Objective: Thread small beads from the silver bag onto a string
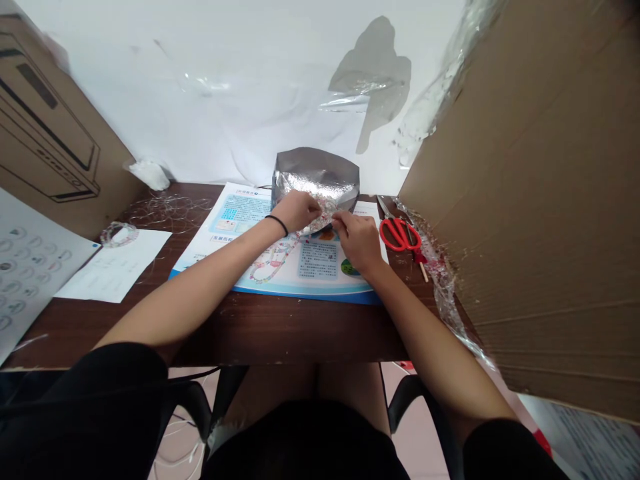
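My left hand (297,211), with a black band at the wrist, reaches over the front of a grey bag (317,161) with a shiny silver lining. Small clear and pinkish beads (327,208) fill the bag's mouth. To the right of them, my right hand (357,241) is closed in a pinch, its fingertips near the beads. The left fingers are pinched together too. Whatever either hand grips is too small to make out. From below the hands, a string of colourful beads (273,265) loops down onto a printed blue-and-white sheet (240,267).
Red-handled scissors (400,235) lie right of the sheet, beside crumpled clear plastic (443,287). Left on the brown table (300,333) are tangled clear thread (170,210) and a beaded ring (119,235) on white paper (117,273). Cardboard walls (540,200) flank both sides.
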Motion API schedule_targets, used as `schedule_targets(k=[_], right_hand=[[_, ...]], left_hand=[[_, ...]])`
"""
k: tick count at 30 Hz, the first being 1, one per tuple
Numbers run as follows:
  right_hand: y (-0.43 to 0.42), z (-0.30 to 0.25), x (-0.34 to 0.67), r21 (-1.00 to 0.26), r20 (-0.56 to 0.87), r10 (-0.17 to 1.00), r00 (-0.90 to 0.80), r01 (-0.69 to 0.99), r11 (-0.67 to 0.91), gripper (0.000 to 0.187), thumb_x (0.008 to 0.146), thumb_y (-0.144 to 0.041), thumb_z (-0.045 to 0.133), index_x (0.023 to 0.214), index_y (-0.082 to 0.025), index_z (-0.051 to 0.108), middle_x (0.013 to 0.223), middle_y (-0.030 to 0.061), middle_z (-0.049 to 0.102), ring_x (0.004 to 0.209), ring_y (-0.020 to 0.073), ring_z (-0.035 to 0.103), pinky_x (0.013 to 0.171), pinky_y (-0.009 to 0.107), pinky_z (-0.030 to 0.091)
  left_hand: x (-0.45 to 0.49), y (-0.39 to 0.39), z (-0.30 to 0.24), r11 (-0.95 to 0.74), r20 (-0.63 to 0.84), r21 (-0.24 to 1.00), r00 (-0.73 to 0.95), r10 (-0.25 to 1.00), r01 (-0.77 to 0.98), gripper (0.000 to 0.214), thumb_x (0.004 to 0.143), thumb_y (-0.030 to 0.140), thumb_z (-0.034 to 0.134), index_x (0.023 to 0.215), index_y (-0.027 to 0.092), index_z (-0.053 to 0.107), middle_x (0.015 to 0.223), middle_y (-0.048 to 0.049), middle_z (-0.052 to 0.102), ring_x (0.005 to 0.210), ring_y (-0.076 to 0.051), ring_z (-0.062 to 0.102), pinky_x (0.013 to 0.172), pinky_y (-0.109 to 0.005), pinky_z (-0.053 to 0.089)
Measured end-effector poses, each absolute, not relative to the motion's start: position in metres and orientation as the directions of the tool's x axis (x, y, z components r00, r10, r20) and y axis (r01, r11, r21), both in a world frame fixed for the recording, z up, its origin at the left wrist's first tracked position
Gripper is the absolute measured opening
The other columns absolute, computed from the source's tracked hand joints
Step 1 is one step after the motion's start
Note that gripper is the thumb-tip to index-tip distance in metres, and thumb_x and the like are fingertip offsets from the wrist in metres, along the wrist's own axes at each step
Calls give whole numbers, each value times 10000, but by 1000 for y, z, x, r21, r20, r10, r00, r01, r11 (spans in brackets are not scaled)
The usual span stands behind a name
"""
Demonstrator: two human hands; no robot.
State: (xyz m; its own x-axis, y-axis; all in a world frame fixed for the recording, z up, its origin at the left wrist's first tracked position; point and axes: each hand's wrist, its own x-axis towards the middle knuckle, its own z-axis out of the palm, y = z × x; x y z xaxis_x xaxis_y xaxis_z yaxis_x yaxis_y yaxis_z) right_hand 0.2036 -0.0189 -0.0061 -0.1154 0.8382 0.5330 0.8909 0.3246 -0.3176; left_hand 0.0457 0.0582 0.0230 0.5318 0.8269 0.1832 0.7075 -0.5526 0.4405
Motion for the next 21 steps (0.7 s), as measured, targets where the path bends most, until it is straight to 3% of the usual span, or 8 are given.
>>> schedule_targets(k=[3, 5, 8, 12, 17, 21], right_hand=[[-19, -8, 202, -442, 534, 842, -75, 824, 354, 196, 891, -262, 435, 1000, -188, 579, 793, 36, 694, 748, 169, 620, 760, 328, 405], [-20, -10, 200, -530, 542, 839, -53, 753, 390, 162, 868, -276, 476, 972, -204, 577, 804, 23, 692, 731, 156, 622, 728, 308, 428], [-24, -12, 194, -638, 529, 848, -42, 639, 430, 110, 845, -286, 511, 868, -213, 591, 781, 1, 677, 697, 131, 619, 689, 276, 447], [-31, -10, 188, -701, 502, 864, -41, 567, 434, 122, 845, -293, 504, 841, -213, 597, 727, -20, 665, 650, 116, 609, 671, 265, 459], [-35, -7, 183, -686, 510, 859, -31, 589, 428, 116, 854, -260, 483, 873, -207, 585, 750, -6, 671, 678, 126, 614, 681, 266, 460], [-37, -8, 181, -588, 581, 811, -69, 654, 477, 118, 869, -255, 467, 856, -211, 575, 760, -3, 659, 704, 129, 601, 682, 263, 444]], left_hand=[[29, 28, 22, -443, 222, 579, 390, 894, 684, 231, 744, 319, 583, 871, 190, 726, 713, -41, 678, 647, -123, 559, 644, -266, 419], [18, 7, 16, -298, 90, 762, 361, 928, 575, 251, 734, 332, 611, 901, 176, 716, 668, -46, 669, 572, -110, 555, 551, -244, 417], [9, -12, 3, 1, -89, 961, 306, 948, 275, 285, 735, 340, 633, 937, 146, 686, 808, -90, 693, 592, -102, 593, 462, -199, 397], [12, -15, -9, 182, -172, 983, 378, 910, 9, 314, 764, 355, 619, 996, 145, 647, 925, -110, 684, 623, -87, 616, 418, -154, 362], [15, -14, -10, 197, -168, 980, 498, 851, -5, 301, 787, 358, 597, 981, 130, 632, 884, -98, 670, 623, -85, 605, 424, -146, 392], [15, -15, -9, 199, -160, 980, 506, 848, -24, 248, 811, 341, 572, 929, 128, 619, 843, -75, 652, 626, -83, 596, 429, -152, 408]])
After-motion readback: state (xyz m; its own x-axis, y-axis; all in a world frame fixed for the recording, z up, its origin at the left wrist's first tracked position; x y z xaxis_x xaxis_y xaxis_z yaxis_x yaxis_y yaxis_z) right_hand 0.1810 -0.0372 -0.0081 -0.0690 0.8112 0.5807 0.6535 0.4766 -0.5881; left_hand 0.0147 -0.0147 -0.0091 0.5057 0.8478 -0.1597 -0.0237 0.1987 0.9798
